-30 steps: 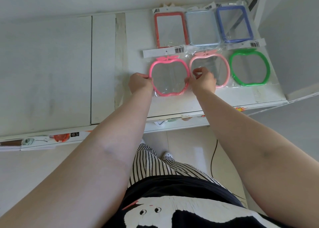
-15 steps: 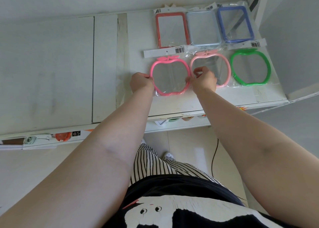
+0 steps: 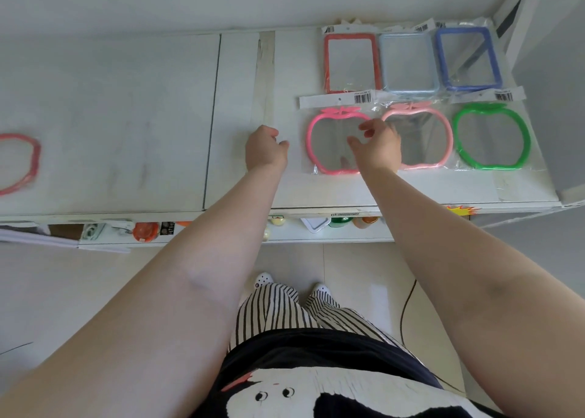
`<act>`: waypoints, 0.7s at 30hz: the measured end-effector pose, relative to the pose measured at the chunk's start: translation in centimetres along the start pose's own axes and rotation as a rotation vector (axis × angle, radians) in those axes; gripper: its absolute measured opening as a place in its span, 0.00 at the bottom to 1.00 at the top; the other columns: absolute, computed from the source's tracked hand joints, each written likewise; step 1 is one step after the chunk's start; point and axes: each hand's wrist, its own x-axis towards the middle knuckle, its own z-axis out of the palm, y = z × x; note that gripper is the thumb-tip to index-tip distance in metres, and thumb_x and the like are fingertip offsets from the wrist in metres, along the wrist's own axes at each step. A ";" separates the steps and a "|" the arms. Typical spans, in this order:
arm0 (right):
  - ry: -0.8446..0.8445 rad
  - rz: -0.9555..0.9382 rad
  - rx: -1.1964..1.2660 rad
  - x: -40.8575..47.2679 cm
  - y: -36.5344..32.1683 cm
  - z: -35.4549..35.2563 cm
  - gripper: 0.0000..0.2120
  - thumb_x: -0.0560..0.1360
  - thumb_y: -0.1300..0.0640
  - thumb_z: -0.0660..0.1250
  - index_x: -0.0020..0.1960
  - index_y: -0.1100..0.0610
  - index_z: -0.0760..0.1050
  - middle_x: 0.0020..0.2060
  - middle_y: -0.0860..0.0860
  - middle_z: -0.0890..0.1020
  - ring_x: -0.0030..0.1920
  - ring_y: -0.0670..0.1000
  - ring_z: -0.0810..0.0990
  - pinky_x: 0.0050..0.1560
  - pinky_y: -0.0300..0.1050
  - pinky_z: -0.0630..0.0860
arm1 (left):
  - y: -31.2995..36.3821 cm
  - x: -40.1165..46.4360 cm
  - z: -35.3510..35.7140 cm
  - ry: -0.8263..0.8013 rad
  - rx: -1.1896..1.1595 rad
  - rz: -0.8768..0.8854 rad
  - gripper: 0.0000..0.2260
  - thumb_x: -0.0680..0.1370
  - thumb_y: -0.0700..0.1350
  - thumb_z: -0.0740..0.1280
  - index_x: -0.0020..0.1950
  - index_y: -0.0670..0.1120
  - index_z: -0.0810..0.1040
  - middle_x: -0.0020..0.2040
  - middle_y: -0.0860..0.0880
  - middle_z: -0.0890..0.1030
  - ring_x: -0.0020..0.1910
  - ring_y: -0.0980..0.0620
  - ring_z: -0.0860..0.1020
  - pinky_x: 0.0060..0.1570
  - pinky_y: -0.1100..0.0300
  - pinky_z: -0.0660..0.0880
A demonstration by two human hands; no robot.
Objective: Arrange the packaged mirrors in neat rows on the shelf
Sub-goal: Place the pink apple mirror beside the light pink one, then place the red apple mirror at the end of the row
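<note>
— Where do the packaged mirrors lie on the white shelf (image 3: 126,117)?

— At the far left edge of the frame, a red apple-shaped mirror (image 3: 19,162) lies alone, blurred. Upper right, a back row: red rectangular mirror (image 3: 350,63), pale blue mirror (image 3: 408,64), dark blue mirror (image 3: 468,60). In front of it: hot pink apple mirror (image 3: 332,142), light pink apple mirror (image 3: 424,139), green apple mirror (image 3: 492,136).

— And the hands?

— The left hand (image 3: 264,148) sits just left of the hot pink apple mirror, loosely curled, empty, apart from its bag. The right hand (image 3: 378,145) hovers over the seam between the two pink apples, fingers spread, gripping nothing; contact with the wrapping I cannot tell.
</note>
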 end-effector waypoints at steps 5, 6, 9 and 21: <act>-0.178 -0.142 0.005 -2.5 -4.2 2.7 0.15 0.72 0.53 0.70 0.58 0.54 0.78 0.54 0.50 0.82 0.55 0.51 0.79 0.54 0.46 0.76 | -2.4 0.0 -4.4 0.028 0.066 0.022 0.16 0.76 0.42 0.67 0.63 0.44 0.76 0.61 0.46 0.79 0.62 0.48 0.77 0.60 0.60 0.72; -0.212 -0.175 0.001 -3.2 -5.0 3.3 0.15 0.72 0.53 0.71 0.58 0.54 0.77 0.54 0.50 0.82 0.55 0.51 0.79 0.54 0.46 0.76 | -3.1 0.0 -5.4 0.027 0.080 0.033 0.16 0.76 0.42 0.67 0.63 0.44 0.76 0.62 0.46 0.79 0.62 0.48 0.77 0.60 0.60 0.72; -0.277 -0.276 -0.026 -5.6 -7.4 5.3 0.16 0.72 0.52 0.71 0.59 0.53 0.77 0.53 0.50 0.81 0.53 0.51 0.79 0.52 0.46 0.77 | -5.9 -0.2 -8.8 0.040 0.107 0.037 0.16 0.76 0.41 0.66 0.64 0.45 0.76 0.63 0.47 0.79 0.62 0.48 0.77 0.59 0.60 0.72; -0.500 -0.653 -0.261 -20.8 -18.9 17.7 0.18 0.72 0.52 0.70 0.62 0.50 0.75 0.57 0.48 0.79 0.59 0.51 0.76 0.55 0.47 0.75 | -23.7 -3.6 -27.8 0.135 0.286 0.062 0.19 0.75 0.40 0.65 0.65 0.49 0.74 0.64 0.49 0.77 0.62 0.48 0.75 0.58 0.53 0.75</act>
